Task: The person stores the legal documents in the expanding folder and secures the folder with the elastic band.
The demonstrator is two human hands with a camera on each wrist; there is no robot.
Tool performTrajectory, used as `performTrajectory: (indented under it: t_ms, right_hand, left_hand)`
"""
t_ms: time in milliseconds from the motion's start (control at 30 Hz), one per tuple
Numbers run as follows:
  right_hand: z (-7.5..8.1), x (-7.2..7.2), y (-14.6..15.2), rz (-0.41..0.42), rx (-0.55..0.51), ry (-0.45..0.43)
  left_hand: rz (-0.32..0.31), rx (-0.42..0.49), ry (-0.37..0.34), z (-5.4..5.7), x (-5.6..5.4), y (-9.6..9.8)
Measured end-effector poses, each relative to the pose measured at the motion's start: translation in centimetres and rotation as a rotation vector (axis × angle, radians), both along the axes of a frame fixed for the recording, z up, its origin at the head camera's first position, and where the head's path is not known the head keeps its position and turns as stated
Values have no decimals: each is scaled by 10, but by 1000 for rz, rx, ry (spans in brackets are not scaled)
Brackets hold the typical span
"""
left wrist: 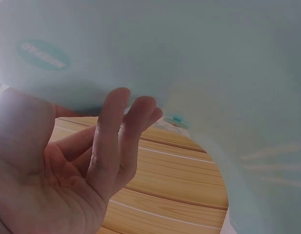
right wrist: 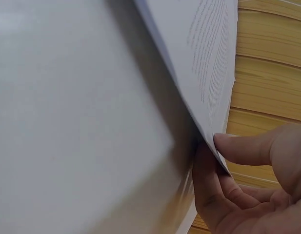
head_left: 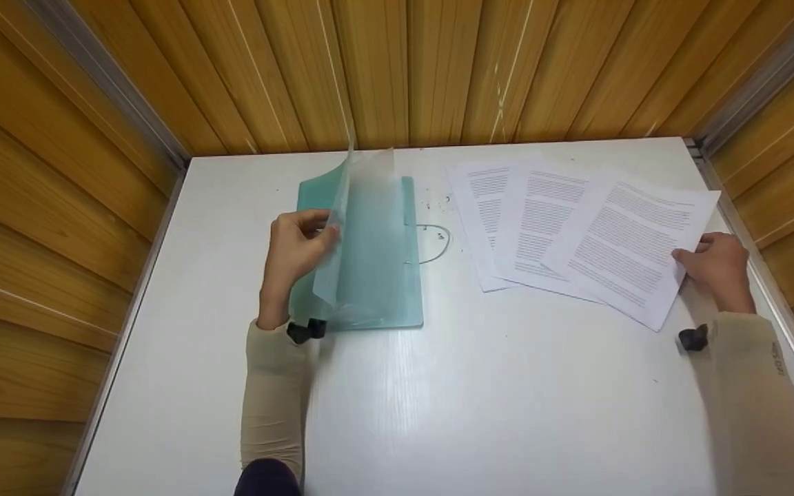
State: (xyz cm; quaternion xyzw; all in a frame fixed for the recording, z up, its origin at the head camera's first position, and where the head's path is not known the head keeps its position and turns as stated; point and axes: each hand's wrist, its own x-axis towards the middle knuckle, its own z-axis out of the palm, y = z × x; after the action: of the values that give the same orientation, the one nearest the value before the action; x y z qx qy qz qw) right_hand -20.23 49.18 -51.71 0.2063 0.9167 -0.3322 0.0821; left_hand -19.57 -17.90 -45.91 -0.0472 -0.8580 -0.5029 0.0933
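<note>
A translucent teal document folder lies on the table with its top layers lifted. My left hand pinches the raised clear flap between thumb and fingers, near the flap's left side. In the left wrist view the folder's pale plastic, with an oval label, arches over my fingers. Over at the right edge, my right hand grips the rightmost printed sheet, thumb on top and fingers beneath. That side of the paper is raised off the table in the right wrist view.
Two more printed papers, a middle one and a left one, fan out and overlap under the held sheet. A thin elastic cord loops from the folder's right side. Wood-patterned walls enclose the white table behind and at both sides.
</note>
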Motion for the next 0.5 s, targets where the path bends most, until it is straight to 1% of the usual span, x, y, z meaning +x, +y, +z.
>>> performTrajectory:
  t_ms: [233, 400, 500]
  right_hand:
    - [-2, -2, 9, -56, -77, -16]
    - [-2, -1, 14, -134, -187, -58]
    - [-1, -1, 17, -198, -286, -44]
  left_hand:
    - [7, 8, -17, 2, 1, 0]
    - [5, 7, -27, 3, 0, 1]
    - [5, 3, -26, 3, 0, 1]
